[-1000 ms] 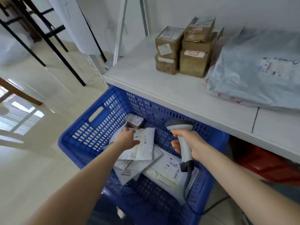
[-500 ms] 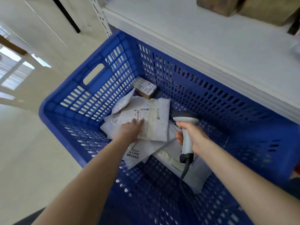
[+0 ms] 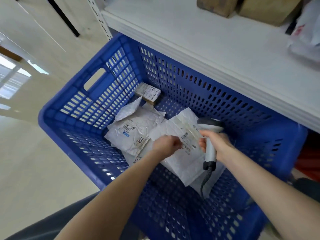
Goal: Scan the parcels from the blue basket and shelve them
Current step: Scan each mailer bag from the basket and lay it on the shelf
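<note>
Fingers point(image 3: 174, 143) of the left hand point(image 3: 164, 144) are curled and pinch the left edge of a white poly mailer point(image 3: 183, 167), just beside its shipping label point(image 3: 188, 138). Fingers point(image 3: 202, 143) of the right hand point(image 3: 219, 144) are pressed together and wrapped round the handle of a barcode scanner point(image 3: 210, 155), cable trailing toward the person. The scanner head lies partly behind the mailer's far right corner; which way its window faces cannot be told.

The mailer sits inside the blue basket point(image 3: 69, 108), over the other parcels: a second mailer point(image 3: 136, 130) to its left and a small carton point(image 3: 149, 93) in the far corner. Its label faces up. Its long axis runs from the person toward the shelf point(image 3: 199, 42).

Step in hand, as judged: presenting the label for scanning. The next move calls for bringing the scanner window onto the barcode with the film held flat, then lifting the mailer to the shelf, where cardboard boxes point(image 3: 218, 6) stand.
</note>
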